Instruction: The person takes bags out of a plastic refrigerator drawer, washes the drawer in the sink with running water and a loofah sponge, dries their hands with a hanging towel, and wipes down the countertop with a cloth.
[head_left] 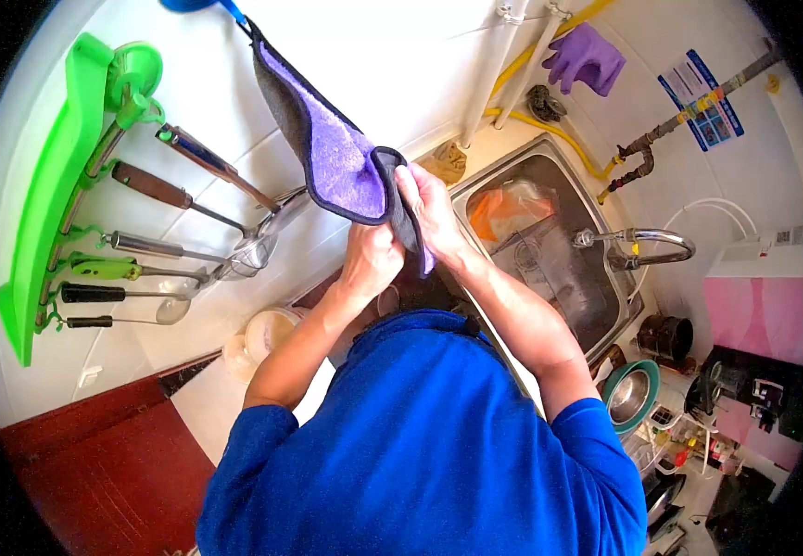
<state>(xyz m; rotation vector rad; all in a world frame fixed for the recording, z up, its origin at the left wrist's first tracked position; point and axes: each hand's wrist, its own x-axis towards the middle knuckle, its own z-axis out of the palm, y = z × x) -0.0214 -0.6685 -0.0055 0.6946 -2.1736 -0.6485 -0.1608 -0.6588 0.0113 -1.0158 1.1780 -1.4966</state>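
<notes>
Here we are, nearest the camera, the blue shirt [438, 435], and just beyond it 2 bare hands on 1 purple-and-dark cloth [341, 167]! The left hand [371, 259] has its grip closed on the lower edge; the right hand [431, 208], just beside it, presses its fingers together around a fold. The cloth's upper end reaches a blue holder [199, 4] by the white wall [183, 74]. Right side, the metal sink [550, 144] with its curved faucet [684, 243]; farther up, 1 purple glove [587, 60] near a yellow hose [512, 69].

both hands [404, 227] grip a purple cloth [350, 167].
</notes>
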